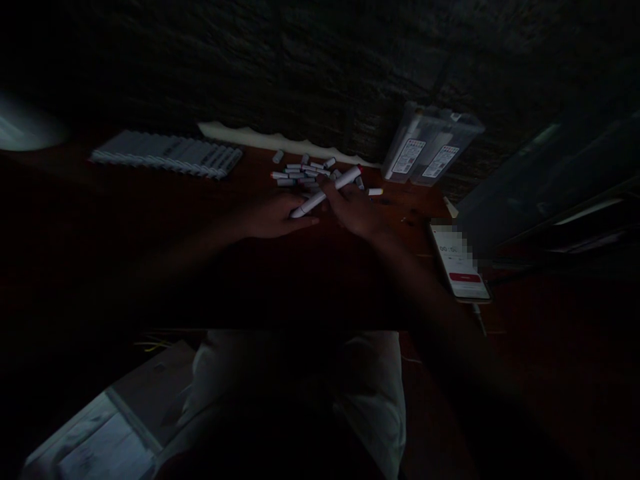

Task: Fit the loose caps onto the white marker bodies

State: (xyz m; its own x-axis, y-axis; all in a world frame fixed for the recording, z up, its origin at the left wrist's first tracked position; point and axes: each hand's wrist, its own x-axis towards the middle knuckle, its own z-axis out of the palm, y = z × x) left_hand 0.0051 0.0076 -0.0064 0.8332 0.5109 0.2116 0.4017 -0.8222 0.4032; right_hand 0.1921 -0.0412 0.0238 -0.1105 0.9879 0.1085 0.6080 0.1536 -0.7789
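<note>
A dim room is showing a dark, rough-grained wall point(325, 80) behind a reddish-brown table point(415, 208). At the left, a row of slim, pale markers point(165, 155) is lying side by side, slanting, their surfaces looking smooth. Near the middle, short white cylinders with coloured ends are forming a loose pile point(303, 175). Farther right, two clear, box-shaped plastic cases point(409, 157) with printed labels are standing upright, and a flat phone point(457, 263) is glowing nearer the table's right side. A thick white marker point(311, 203) is sloping up rightward between the hands, just before the pile, showing a red upper end. The left hand point(273, 215) is spreading partly open around its lower end; whether it is gripping, I cannot tell. The right hand point(359, 210) is curling, gripping the marker's upper part.
</note>
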